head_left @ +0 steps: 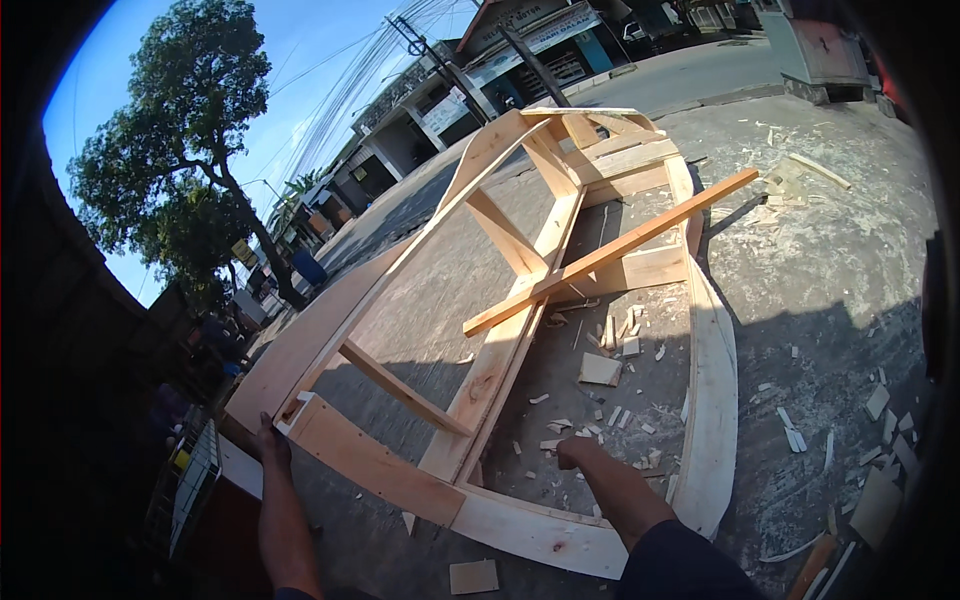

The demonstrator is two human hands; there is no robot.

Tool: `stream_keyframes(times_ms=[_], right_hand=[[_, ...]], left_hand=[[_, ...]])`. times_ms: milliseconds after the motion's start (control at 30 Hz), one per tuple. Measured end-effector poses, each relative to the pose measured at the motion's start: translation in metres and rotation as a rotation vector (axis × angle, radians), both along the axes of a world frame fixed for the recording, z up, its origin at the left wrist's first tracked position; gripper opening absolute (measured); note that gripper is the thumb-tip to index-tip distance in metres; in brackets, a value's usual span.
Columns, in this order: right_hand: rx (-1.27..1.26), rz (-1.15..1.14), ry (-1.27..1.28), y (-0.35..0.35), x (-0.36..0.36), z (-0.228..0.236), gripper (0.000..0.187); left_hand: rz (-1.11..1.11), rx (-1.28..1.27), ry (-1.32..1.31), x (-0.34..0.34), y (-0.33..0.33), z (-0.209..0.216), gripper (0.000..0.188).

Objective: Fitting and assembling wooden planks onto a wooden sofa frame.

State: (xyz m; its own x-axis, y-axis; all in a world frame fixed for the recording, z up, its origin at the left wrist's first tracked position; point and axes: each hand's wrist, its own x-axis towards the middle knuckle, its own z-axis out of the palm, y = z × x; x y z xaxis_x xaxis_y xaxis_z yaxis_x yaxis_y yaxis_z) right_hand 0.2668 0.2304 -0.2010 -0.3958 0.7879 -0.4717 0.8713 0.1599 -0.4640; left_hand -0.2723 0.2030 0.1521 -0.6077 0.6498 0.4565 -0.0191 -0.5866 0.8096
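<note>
A large curved wooden frame (478,390) stands on the ground in front of me, built of pale planks with crosspieces and a thin panel (330,315) along its left side. At its near left corner my left hand (274,440) grips the edge, beside a small whitish end piece (296,411). My right hand (583,458) is held over the opening at the near right, fingers curled in; whether anything is inside them is hidden. A loose reddish-brown timber (615,250) lies slantwise across the middle of the frame.
Wood offcuts (600,370) and shavings lie inside the frame, with more scraps (878,500) on the concrete at right. A rack-like object (195,480) stands at the lower left. A road (690,80), roadside buildings (540,55) and a tree (190,120) are beyond.
</note>
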Motion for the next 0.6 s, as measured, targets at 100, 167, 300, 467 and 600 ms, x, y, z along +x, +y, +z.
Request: stream_keyframes(times_ms=[100, 167, 300, 467, 600], right_hand=[[0.016, -0.061, 0.073, 0.002, -0.012, 0.008, 0.039], [0.049, -0.123, 0.039, 0.005, -0.02, 0.017, 0.036], [-0.055, -0.223, 0.042, -0.005, -0.007, 0.039, 0.034], [0.017, -0.201, 0.061, -0.007, -0.001, 0.048, 0.035], [-0.03, -0.236, 0.083, -0.013, 0.012, 0.086, 0.037]], left_hand=[[-0.212, -0.103, -0.105, -0.054, -0.014, 0.003, 0.053], [-0.331, -0.181, -0.14, -0.062, -0.013, 0.019, 0.054], [-0.375, -0.201, -0.102, -0.028, -0.01, -0.004, 0.056], [-0.47, -0.226, -0.193, -0.011, -0.006, 0.001, 0.055], [-0.381, -0.191, -0.022, -0.031, -0.007, 0.008, 0.052]])
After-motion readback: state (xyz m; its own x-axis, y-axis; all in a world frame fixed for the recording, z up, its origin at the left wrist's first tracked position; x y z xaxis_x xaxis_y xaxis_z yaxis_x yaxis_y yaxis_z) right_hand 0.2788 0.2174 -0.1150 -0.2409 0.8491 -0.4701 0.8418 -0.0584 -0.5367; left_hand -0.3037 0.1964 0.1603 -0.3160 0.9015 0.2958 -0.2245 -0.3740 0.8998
